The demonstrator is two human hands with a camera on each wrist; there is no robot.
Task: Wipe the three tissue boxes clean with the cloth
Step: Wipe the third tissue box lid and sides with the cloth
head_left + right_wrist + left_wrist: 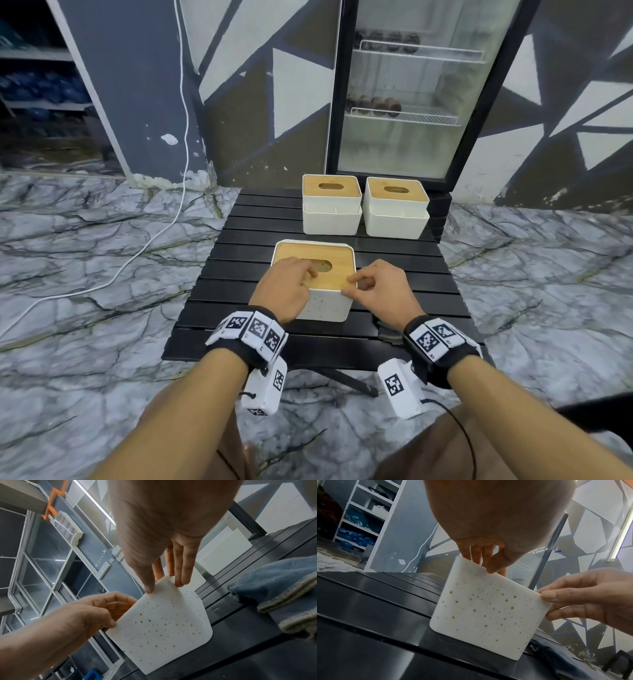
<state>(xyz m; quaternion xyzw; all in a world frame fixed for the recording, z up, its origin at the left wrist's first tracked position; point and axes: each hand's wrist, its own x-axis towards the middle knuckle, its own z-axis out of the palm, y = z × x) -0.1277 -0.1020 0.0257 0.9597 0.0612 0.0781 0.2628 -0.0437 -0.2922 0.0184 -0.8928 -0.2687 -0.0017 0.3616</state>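
Three white tissue boxes with wooden lids stand on a black slatted table (394, 270). The near box (325, 306) shows orange-brown spots on its front face (488, 612). My left hand (310, 281) grips its top, with fingers over the lid by the oval slot and the thumb on the front edge. At the box's near right corner, my right hand (352, 286) pinches it between thumb and fingers. The two other boxes (331, 209) (395, 214) stand side by side at the back. A blue-grey cloth (283, 588) lies on the table to the right of the near box, mostly hidden under my right wrist in the head view.
A glass-door fridge (411, 96) stands right behind the table. A white cable (154, 236) runs across the marble floor on the left. Shelving (368, 513) stands at the far left. Bare table slats lie left of the near box.
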